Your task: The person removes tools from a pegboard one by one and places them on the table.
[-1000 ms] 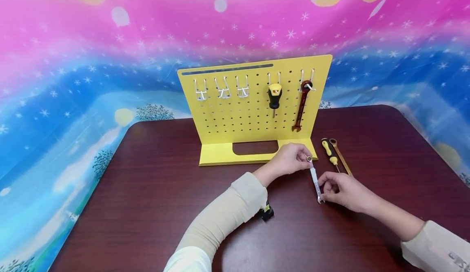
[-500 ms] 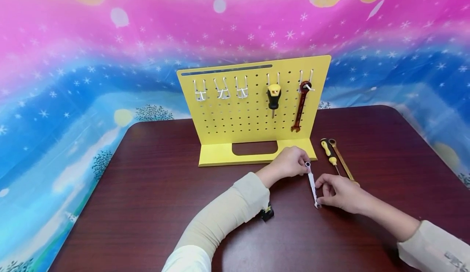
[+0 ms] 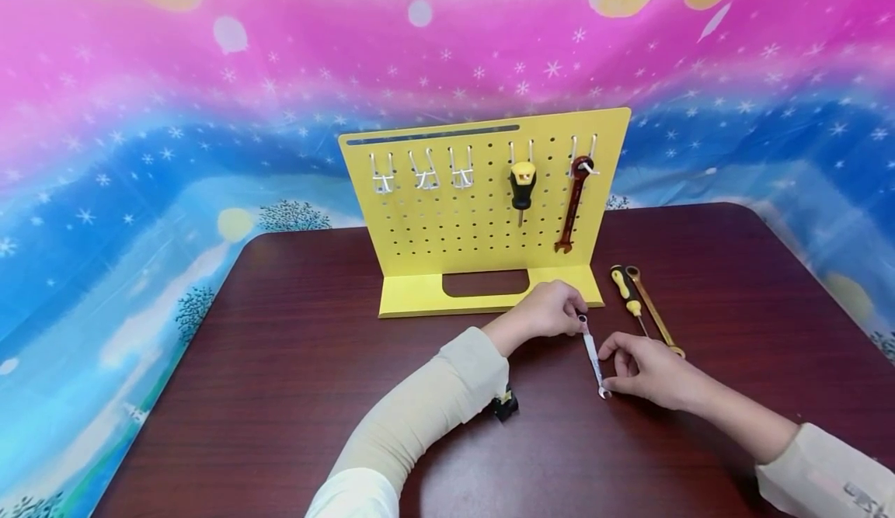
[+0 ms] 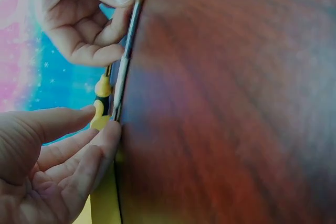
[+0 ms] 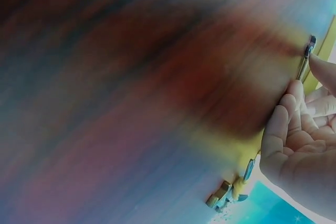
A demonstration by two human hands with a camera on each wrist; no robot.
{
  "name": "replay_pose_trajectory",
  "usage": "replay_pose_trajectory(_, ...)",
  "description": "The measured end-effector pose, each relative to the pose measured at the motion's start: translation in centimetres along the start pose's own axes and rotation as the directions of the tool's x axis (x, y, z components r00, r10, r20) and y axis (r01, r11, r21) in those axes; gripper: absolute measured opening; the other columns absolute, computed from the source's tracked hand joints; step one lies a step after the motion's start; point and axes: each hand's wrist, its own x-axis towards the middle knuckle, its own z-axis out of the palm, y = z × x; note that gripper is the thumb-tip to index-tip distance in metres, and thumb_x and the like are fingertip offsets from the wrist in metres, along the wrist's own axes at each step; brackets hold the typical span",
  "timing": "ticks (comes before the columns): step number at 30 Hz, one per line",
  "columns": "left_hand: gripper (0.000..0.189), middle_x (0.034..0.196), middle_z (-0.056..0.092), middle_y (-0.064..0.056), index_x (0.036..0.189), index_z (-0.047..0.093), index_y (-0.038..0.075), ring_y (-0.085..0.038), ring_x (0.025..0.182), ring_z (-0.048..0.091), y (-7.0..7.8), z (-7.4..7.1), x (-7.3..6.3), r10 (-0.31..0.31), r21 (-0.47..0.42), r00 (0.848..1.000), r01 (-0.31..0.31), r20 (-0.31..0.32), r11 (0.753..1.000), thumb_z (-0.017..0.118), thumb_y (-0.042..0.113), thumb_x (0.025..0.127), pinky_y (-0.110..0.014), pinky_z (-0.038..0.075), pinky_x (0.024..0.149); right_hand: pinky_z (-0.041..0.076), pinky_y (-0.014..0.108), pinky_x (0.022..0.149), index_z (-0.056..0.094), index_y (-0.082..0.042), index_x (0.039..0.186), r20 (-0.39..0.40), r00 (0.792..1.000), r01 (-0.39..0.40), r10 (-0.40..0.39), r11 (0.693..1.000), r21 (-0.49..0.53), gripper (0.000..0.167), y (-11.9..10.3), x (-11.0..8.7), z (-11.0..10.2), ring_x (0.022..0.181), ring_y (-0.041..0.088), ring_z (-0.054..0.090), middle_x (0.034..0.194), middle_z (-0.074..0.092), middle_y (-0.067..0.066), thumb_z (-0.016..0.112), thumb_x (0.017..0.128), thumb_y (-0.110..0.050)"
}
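A small silver combination wrench (image 3: 591, 355) with a pale wrapped shank lies on the table between the two hands. At its ring end, the left hand (image 3: 548, 310) touches it with its fingertips; in the left wrist view that hand's thumb (image 4: 79, 116) stands apart from the wrench. The right hand (image 3: 650, 370) is at the open-jaw end, thumb and index finger bowed apart, their tips touching the shank. In the right wrist view, one end of the wrench (image 5: 303, 67) shows beside the right hand (image 5: 304, 140).
A yellow pegboard (image 3: 454, 227) stands behind, with white hooks, a hanging stubby screwdriver (image 3: 522, 184) and a red-brown wrench (image 3: 572, 203). Right of it lie a yellow-black screwdriver (image 3: 625, 285) and a gold wrench (image 3: 653, 308). A black-yellow object (image 3: 505, 406) is partly hidden by the left sleeve.
The silver wrench has shifted slightly toward the near side and left, with the left hand following at its ring end. The right hand has moved slightly left along with it.
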Motion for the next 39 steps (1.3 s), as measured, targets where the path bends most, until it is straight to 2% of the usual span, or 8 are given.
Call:
replay_pose_trajectory(6,0.024,0.079,0.075,-0.002,0.112,0.071,0.004,-0.004,0.065,0.067,-0.7,-0.6,-0.3,0.01,-0.068,1.0,-0.008,0.028,0.998,0.073,0.013,0.09,-0.012,0.047,0.062,0.039,0.019,0.053,0.06,-0.006,0.099,0.015,1.0,0.007,-0.007,1.0,0.002,0.029,0.2,0.1,-0.4,0.056,-0.003,0.043,0.068,0.051,-0.011,0.081,0.08,-0.013)
replay_pose_trajectory(12,0.025,0.08,0.076,-0.002,0.115,0.07,0.005,-0.003,0.066,0.067,-1.4,-1.2,-0.9,0.032,-0.061,0.999,-0.03,0.036,0.998,0.073,0.013,0.091,-0.011,0.048,0.067,0.039,0.02,0.055,0.062,-0.002,0.102,0.055,0.998,0.016,-0.017,1.0,0.027,0.027,0.1,0.4,-0.7,0.059,-0.003,0.044,0.071,0.053,-0.009,0.079,0.083,-0.012)
replay_pose_trajectory(15,0.027,0.082,0.077,-0.002,0.116,0.07,0.005,-0.004,0.069,0.069,-2.0,-1.9,-1.3,0.047,-0.077,0.999,-0.045,0.026,0.996,0.073,0.014,0.091,-0.011,0.049,0.07,0.04,0.02,0.058,0.064,-0.001,0.102,0.061,0.998,-0.014,0.012,0.999,0.037,0.025,0.1,0.6,-1.0,0.061,-0.002,0.045,0.073,0.054,-0.006,0.077,0.084,-0.011)
replay_pose_trajectory(21,0.029,0.089,0.076,-0.006,0.118,0.069,0.002,-0.01,0.077,0.072,-3.6,-4.2,-2.4,0.089,-0.123,0.995,-0.095,-0.051,0.988,0.071,0.013,0.092,-0.015,0.052,0.072,0.046,0.021,0.059,0.067,-0.001,0.104,0.001,0.999,-0.051,0.051,0.998,0.032,0.023,-0.3,1.3,-2.0,0.065,0.001,0.052,0.079,0.061,-0.002,0.075,0.086,-0.011)
replay_pose_trajectory(25,0.029,0.096,0.075,-0.007,0.119,0.068,0.001,-0.014,0.084,0.07,-4.3,-5.9,-3.0,0.064,-0.151,0.987,-0.086,-0.145,0.985,0.07,0.013,0.092,-0.018,0.053,0.073,0.05,0.022,0.065,0.069,-0.002,0.105,-0.064,0.996,-0.056,0.056,0.998,0.008,0.021,-0.7,2.2,-2.9,0.072,0.001,0.058,0.084,0.066,-0.001,0.074,0.087,-0.011)
replay_pose_trajectory(28,0.031,0.102,0.074,-0.009,0.121,0.067,0.001,-0.018,0.089,0.069,-4.5,-7.2,-3.4,0.033,-0.188,0.975,-0.076,-0.22,0.979,0.069,0.013,0.093,-0.021,0.054,0.076,0.051,0.023,0.067,0.07,-0.002,0.107,-0.111,0.993,-0.05,0.05,0.999,0.0,0.021,-1.3,3.1,-3.6,0.076,0.003,0.061,0.087,0.069,0.001,0.074,0.088,-0.012)
replay_pose_trajectory(31,0.03,0.105,0.073,-0.009,0.121,0.067,0.002,-0.019,0.093,0.068,-4.7,-8.6,-3.9,0.014,-0.197,0.955,-0.076,-0.297,0.977,0.069,0.014,0.093,-0.024,0.054,0.08,0.051,0.023,0.069,0.07,-0.002,0.109,-0.147,0.988,-0.038,0.038,0.999,0.004,0.022,-1.8,4.1,-4.1,0.078,0.004,0.061,0.09,0.07,0.003,0.072,0.09,-0.014)
replay_pose_trajectory(39,0.029,0.108,0.073,-0.008,0.121,0.067,0.005,-0.021,0.101,0.068,-4.6,-12.0,-4.8,0.022,-0.221,0.889,-0.138,-0.457,0.965,0.069,0.015,0.094,-0.033,0.055,0.092,0.051,0.023,0.067,0.069,-0.002,0.114,-0.219,0.975,-0.035,0.045,0.998,0.048,0.023,-3.0,7.0,-4.8,0.08,0.004,0.064,0.099,0.074,0.012,0.067,0.095,-0.016)
